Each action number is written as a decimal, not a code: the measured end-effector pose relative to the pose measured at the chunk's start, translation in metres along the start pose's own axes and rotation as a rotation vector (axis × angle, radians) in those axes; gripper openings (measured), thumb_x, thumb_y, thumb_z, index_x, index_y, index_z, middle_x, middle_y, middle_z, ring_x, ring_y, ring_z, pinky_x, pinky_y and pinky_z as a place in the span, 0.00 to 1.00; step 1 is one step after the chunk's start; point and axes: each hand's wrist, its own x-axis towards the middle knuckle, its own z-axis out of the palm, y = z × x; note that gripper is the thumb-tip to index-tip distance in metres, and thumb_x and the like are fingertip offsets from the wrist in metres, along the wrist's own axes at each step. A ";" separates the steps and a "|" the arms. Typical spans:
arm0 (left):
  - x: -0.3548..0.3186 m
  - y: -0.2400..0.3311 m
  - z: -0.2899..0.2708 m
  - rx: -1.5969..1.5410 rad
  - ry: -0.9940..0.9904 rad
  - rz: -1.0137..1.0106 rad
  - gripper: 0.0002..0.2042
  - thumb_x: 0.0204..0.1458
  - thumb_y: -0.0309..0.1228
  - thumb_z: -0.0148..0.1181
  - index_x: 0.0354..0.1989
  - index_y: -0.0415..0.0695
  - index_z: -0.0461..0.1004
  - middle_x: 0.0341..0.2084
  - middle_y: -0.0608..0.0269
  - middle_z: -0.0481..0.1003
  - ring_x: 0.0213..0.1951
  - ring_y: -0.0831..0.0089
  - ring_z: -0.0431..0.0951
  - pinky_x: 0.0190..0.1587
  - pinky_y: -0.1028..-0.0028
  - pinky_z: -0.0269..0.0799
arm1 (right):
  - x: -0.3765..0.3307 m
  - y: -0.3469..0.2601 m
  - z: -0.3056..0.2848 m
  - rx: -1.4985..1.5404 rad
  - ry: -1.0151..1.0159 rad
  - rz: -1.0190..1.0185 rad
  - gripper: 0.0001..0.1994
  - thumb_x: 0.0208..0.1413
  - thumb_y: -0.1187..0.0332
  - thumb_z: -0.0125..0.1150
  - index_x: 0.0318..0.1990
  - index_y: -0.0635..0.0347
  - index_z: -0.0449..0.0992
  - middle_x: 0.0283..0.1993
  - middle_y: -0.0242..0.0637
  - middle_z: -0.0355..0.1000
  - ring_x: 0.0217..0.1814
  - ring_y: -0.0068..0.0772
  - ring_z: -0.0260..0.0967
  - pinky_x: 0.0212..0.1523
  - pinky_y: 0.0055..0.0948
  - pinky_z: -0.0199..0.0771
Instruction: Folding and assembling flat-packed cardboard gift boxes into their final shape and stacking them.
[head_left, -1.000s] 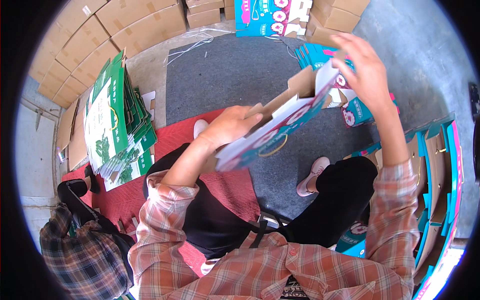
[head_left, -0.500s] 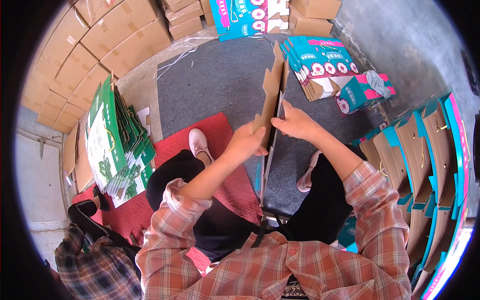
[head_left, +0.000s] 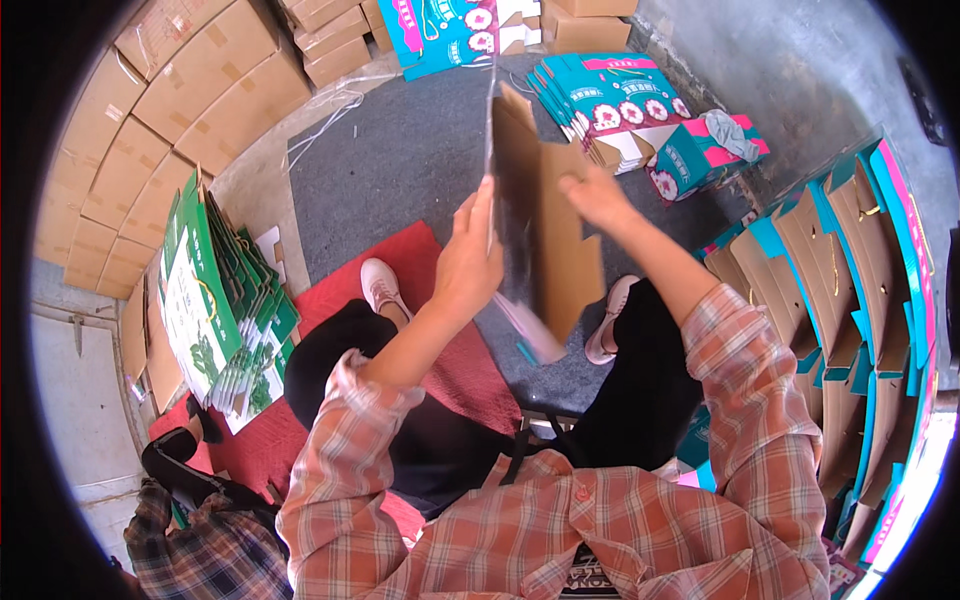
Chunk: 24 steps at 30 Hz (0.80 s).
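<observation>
In front of me a carton [head_left: 570, 255] stands on edge, its brown inner side spread apart and smeared by motion. My left hand [head_left: 468, 260] is closed on the carton's left panel, fingers pointing up along its outer side. On the opposite panel, my right hand [head_left: 598, 200] pinches the brown edge near the top. A pink and teal flap hangs at the carton's lower end. Beyond the right hand lies a stack of flat teal and pink cartons [head_left: 620, 85].
Folded green and white cartons [head_left: 215, 310] lean together at left. Brown boxes [head_left: 215, 75] are piled behind them. At right stand rows of opened cartons [head_left: 850, 270]. A teal and pink box [head_left: 690, 160] carries a grey cloth [head_left: 730, 135]. Another person [head_left: 215, 520] sits at lower left.
The carton has gone from nearly flat to spread apart. My left hand has moved to its left panel and higher up, while my right hand has drawn the other panel rightward.
</observation>
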 end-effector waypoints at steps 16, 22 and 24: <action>-0.026 0.014 -0.015 0.231 -0.379 0.342 0.37 0.33 0.36 0.71 0.57 0.44 0.65 0.64 0.45 0.51 0.64 0.50 0.54 0.63 0.58 0.53 | 0.023 0.038 -0.026 -0.118 -0.067 0.191 0.19 0.52 0.64 0.46 0.50 0.64 0.68 0.44 0.59 0.72 0.49 0.58 0.68 0.52 0.49 0.66; -0.022 0.018 -0.014 0.223 -0.383 0.406 0.35 0.35 0.44 0.71 0.55 0.43 0.68 0.64 0.42 0.51 0.64 0.49 0.53 0.63 0.57 0.52 | 0.030 0.052 -0.030 -0.121 -0.134 0.262 0.20 0.53 0.64 0.50 0.52 0.64 0.67 0.43 0.55 0.73 0.46 0.53 0.71 0.47 0.42 0.69; -0.022 0.018 -0.013 0.220 -0.381 0.391 0.35 0.36 0.45 0.70 0.54 0.42 0.68 0.63 0.41 0.51 0.64 0.48 0.53 0.64 0.57 0.52 | 0.029 0.047 -0.029 -0.158 -0.055 0.240 0.19 0.53 0.64 0.49 0.51 0.63 0.69 0.45 0.54 0.72 0.47 0.54 0.70 0.49 0.45 0.68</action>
